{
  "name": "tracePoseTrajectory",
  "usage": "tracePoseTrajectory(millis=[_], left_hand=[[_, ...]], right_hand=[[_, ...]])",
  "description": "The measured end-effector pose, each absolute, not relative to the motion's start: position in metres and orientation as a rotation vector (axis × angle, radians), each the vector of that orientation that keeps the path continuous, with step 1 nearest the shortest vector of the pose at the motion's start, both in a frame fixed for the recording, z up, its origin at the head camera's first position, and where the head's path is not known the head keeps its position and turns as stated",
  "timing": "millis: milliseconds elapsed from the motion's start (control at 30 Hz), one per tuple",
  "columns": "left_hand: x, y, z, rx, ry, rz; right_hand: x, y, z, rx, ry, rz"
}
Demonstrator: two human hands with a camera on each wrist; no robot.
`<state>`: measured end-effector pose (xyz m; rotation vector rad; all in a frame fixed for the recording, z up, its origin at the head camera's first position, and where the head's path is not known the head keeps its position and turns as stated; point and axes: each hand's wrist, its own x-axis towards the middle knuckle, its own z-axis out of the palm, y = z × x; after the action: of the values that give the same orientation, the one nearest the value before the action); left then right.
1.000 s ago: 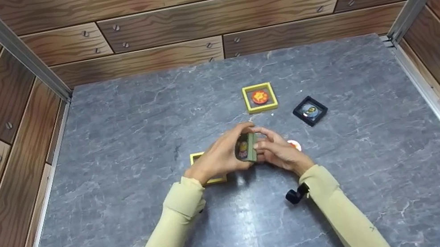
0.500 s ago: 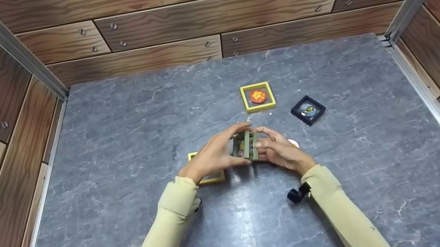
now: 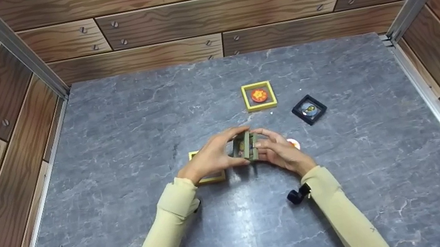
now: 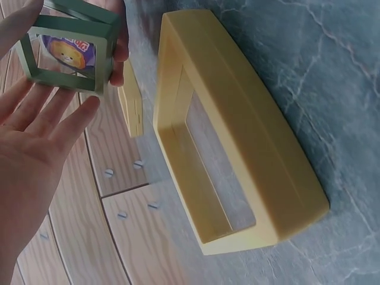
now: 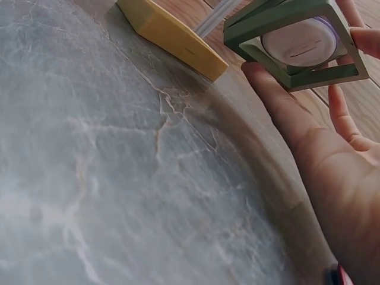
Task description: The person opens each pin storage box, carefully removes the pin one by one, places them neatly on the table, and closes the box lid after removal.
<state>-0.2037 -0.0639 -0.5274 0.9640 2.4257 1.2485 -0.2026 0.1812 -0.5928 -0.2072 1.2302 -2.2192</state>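
Both hands hold up a small green display frame (image 3: 247, 146) near the middle of the table. Its two halves stand slightly apart at one side. My left hand (image 3: 213, 157) grips it from the left, thumb and fingers at opposite edges. From the right, my right hand (image 3: 283, 153) pinches the other half with its fingertips. Inside sits a round badge (image 4: 68, 52), purple with an orange cartoon animal; the right wrist view shows its plain pale back (image 5: 300, 43). Under my left forearm lies a yellow frame (image 4: 249, 130), partly hidden in the head view.
Farther back lies a yellow frame (image 3: 261, 107) with a red and yellow badge (image 3: 259, 95). Right of it sits a black frame (image 3: 321, 111) holding a bluish badge (image 3: 309, 109). A white and red badge (image 3: 294, 144) shows partly behind my right hand. Wood-patterned walls surround the grey table (image 3: 132, 112).
A second ago the green frame was turned to show its picture; since then it has rotated and a gap shows between its halves. The last half second brings little change.
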Motion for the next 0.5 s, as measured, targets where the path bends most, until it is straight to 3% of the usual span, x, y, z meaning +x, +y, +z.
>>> tracePoseTrajectory(millis=[500], left_hand=[[-0.2023, -0.0709, -0.5305, 0.906, 2.389, 1.339]], right_hand=[[-0.2004, 0.1839, -0.597, -0.183, 1.227, -2.222]])
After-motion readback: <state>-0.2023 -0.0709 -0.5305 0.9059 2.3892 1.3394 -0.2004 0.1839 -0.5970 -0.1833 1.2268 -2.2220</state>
